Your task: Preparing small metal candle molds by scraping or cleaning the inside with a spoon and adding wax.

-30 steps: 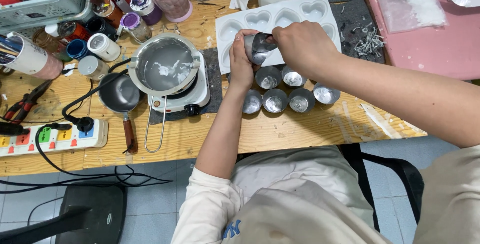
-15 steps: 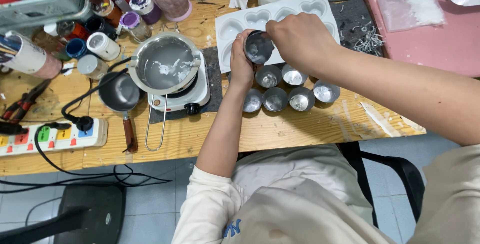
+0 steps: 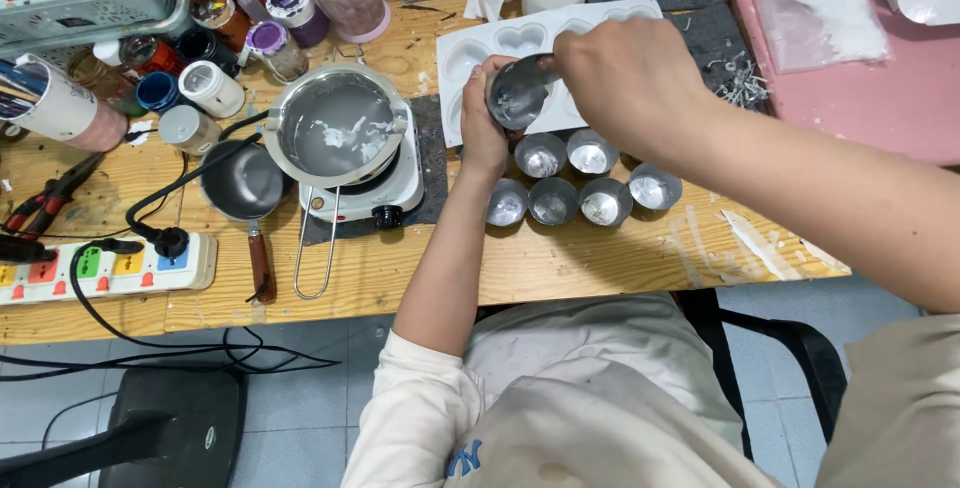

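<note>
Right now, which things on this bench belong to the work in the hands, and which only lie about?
In use:
- left hand, right hand
- metal cup held between them
- six metal cups below
- heart mould

Lying about:
- pliers
- power strip
- paint jars
- small pan
</note>
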